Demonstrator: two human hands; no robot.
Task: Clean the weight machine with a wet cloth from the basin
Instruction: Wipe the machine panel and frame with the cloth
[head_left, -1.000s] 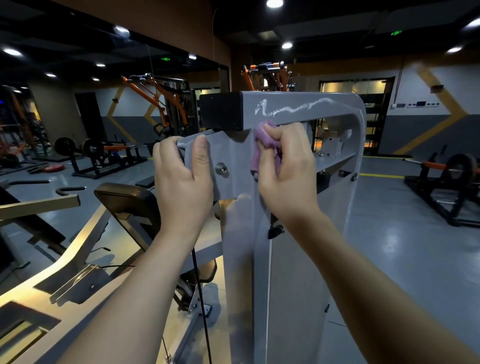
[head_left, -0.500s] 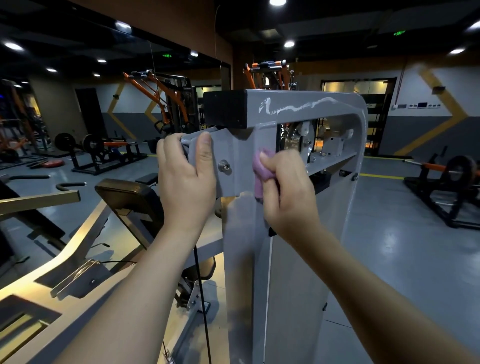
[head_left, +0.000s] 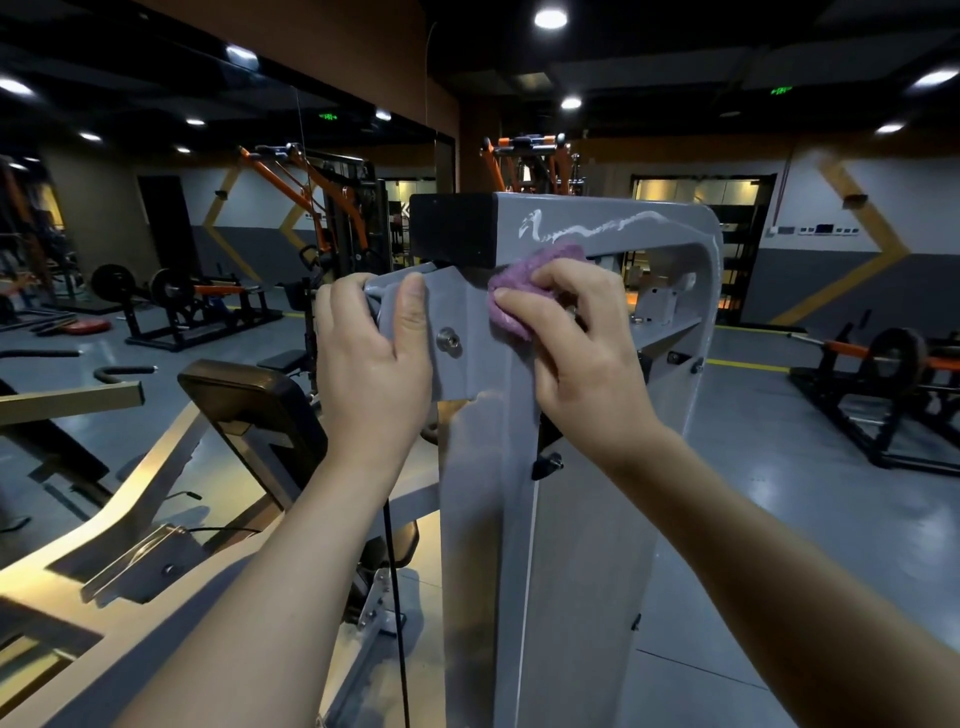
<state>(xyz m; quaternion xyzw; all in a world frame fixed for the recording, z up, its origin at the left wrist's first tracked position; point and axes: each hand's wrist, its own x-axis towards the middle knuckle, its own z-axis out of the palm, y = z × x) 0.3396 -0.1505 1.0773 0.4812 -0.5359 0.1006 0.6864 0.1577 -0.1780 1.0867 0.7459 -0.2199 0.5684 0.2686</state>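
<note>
Back up the grey machine frame (head_left: 483, 493) goes the right hand (head_left: 582, 353), curled fingers pressing the purple cloth (head_left: 530, 275) beneath the top bar (head_left: 649, 231); left hand (head_left: 374, 364) grips the bracket (head_left: 460, 317) alongside

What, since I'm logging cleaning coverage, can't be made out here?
Head view only:
- Purple cloth: mostly hidden under the right hand.
- Left hand fingertips: behind the grey bracket it grips.
- Weight machine base: cut off by the bottom edge.
- Basin: out of frame.

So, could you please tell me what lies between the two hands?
Head view: a grey bracket with a bolt, between the left hand and the cloth in the right hand.
</note>
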